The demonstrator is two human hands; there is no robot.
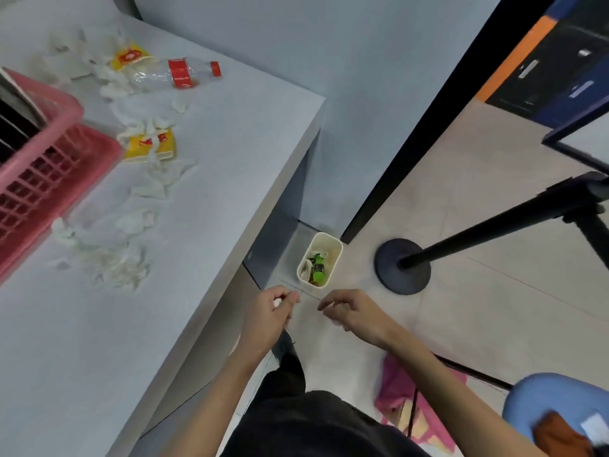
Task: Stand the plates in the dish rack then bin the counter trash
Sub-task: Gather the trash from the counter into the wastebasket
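My left hand (271,312) hovers past the counter's edge, above the floor, fingers curled round a small white scrap of tissue. My right hand (353,312) hangs beside it with loosely curled fingers and holds nothing. Just beyond both hands, a cream bin (333,243) stands on the floor with a green bottle and tissue inside. On the grey counter (230,153) lie torn white tissues (112,258), a clear plastic bottle (178,73) with a red label, and two yellow wrappers (152,147). The pink dish rack (49,166) at the left edge holds dark upright plates (13,117).
A black stand with a round base (402,266) rises right of the bin. A blue chair (557,407) and pink cloth (405,390) sit at lower right. Dark cabinets stand at the upper right behind a black door frame.
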